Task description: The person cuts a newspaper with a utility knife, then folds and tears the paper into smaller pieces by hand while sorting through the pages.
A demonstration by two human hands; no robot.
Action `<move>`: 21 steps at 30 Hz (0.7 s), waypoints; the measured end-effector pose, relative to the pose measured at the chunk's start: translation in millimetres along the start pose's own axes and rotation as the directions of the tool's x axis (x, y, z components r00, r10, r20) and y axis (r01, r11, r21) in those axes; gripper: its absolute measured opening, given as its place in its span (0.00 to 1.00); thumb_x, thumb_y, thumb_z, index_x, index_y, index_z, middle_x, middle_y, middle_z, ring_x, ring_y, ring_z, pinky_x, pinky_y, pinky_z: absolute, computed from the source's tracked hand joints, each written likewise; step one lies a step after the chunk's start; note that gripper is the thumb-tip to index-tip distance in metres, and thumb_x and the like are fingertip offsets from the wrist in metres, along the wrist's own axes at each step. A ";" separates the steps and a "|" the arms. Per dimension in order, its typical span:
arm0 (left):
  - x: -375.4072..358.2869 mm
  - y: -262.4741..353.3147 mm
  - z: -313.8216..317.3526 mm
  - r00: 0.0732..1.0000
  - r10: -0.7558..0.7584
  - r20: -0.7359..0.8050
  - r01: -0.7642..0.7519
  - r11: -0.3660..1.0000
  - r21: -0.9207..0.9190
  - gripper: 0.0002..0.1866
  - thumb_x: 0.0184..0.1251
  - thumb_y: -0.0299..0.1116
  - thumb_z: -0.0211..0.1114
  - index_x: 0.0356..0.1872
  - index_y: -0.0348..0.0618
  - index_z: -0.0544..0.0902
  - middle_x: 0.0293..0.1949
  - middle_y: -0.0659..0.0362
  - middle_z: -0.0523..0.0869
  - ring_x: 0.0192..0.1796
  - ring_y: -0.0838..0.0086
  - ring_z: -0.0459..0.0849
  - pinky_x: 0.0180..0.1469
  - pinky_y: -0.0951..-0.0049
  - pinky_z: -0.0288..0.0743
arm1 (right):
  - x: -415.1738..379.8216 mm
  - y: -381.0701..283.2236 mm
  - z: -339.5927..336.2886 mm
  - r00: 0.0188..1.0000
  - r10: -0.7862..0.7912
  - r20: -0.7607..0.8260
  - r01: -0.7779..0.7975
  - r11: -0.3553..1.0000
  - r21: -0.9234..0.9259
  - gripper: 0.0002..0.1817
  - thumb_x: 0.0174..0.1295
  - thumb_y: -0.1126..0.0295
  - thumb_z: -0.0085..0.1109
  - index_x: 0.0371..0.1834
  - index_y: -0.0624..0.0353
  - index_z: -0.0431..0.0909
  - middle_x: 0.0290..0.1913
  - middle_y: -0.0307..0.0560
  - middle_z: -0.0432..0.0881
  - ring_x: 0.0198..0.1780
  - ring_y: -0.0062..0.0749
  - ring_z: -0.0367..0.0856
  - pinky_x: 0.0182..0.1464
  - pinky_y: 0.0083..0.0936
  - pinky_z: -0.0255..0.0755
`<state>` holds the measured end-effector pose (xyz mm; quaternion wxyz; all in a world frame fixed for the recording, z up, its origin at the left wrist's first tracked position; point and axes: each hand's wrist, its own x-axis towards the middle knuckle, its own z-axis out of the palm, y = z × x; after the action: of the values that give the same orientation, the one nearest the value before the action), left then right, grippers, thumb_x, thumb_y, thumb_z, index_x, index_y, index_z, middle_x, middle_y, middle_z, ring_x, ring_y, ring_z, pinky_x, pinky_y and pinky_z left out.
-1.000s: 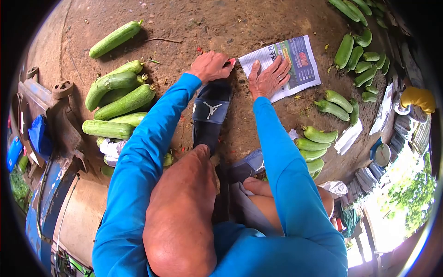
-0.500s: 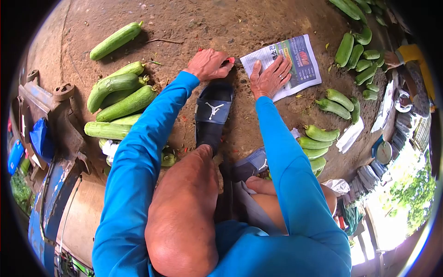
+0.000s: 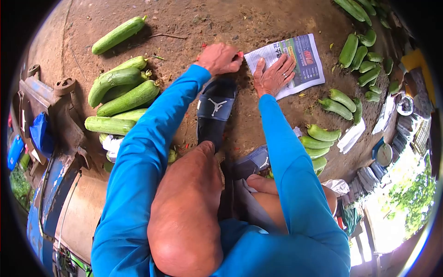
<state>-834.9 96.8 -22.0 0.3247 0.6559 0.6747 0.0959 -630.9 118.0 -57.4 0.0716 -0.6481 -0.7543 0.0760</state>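
Observation:
My left hand [image 3: 221,59] is closed near the left edge of a folded newspaper [image 3: 304,57], with a small red thing [image 3: 240,54] showing at its fingertips. What the red piece is, I cannot make out. Spread flat across the newspaper's printed side, my right hand [image 3: 274,76] presses it to the dirt ground and wears a ring. Just below my left hand is a dark sandal [image 3: 214,106] on a foot. Left of that hand lie several large green squashes [image 3: 134,98], piled together, and a single squash [image 3: 119,35] rests farther up.
More green squashes [image 3: 336,109] lie in groups along the right side, beside a white paper sheet [image 3: 351,136]. Another person's yellow sleeve [image 3: 415,62] shows at the far right. Rusty metal machinery [image 3: 55,106] and a blue plastic piece [image 3: 40,134] stand on the left.
My left hand has shifted slightly right and up, keeping its fingers closed by the newspaper's left edge. My right hand stays flat on the newspaper. The whole view has shifted a little.

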 end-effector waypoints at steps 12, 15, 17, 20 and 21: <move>17.3 0.2 -13.8 0.996 -0.014 0.086 0.011 0.999 0.035 0.16 0.63 0.47 0.62 0.41 0.48 0.89 0.31 0.45 0.88 0.35 0.47 0.87 0.39 0.50 0.81 | 7.1 0.2 -0.5 0.999 -0.015 -0.033 0.014 1.000 -0.019 0.48 0.70 0.36 0.42 0.78 0.69 0.53 0.79 0.66 0.52 0.81 0.60 0.45 0.78 0.59 0.40; 21.6 0.7 -9.0 0.999 0.022 0.040 -0.022 1.000 -0.005 0.18 0.62 0.48 0.62 0.41 0.46 0.89 0.30 0.44 0.87 0.33 0.45 0.86 0.38 0.50 0.81 | 1.5 3.8 0.5 1.000 0.000 -0.006 0.000 1.000 -0.017 0.49 0.70 0.34 0.42 0.78 0.68 0.52 0.79 0.66 0.52 0.81 0.60 0.45 0.78 0.59 0.40; 25.8 6.0 -9.1 0.999 0.008 0.052 -0.013 0.996 0.085 0.18 0.63 0.47 0.62 0.39 0.44 0.88 0.28 0.43 0.87 0.32 0.45 0.86 0.38 0.49 0.80 | -1.2 2.7 0.0 1.000 -0.002 -0.001 0.002 1.000 -0.016 0.49 0.69 0.34 0.42 0.78 0.69 0.52 0.79 0.66 0.51 0.82 0.60 0.45 0.78 0.59 0.40; 25.5 3.2 -14.2 0.997 0.071 0.003 -0.071 0.997 -0.014 0.17 0.63 0.47 0.62 0.38 0.43 0.88 0.28 0.44 0.86 0.32 0.45 0.86 0.37 0.48 0.79 | 1.9 4.4 0.2 1.000 0.002 -0.012 -0.002 1.000 -0.019 0.50 0.69 0.34 0.41 0.78 0.69 0.52 0.80 0.66 0.51 0.82 0.60 0.44 0.78 0.58 0.40; 22.8 -1.8 -12.6 0.988 0.131 -0.086 -0.138 0.987 -0.081 0.18 0.63 0.47 0.61 0.38 0.43 0.88 0.28 0.44 0.87 0.32 0.45 0.86 0.37 0.49 0.79 | 1.5 4.9 -0.6 1.000 -0.001 -0.007 0.001 1.000 -0.011 0.50 0.69 0.34 0.41 0.78 0.69 0.52 0.79 0.66 0.51 0.82 0.60 0.45 0.78 0.58 0.40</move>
<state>-841.8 121.9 -20.4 0.3181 0.6809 0.6366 0.1731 -626.3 120.3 -57.8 0.0706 -0.6483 -0.7550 0.0693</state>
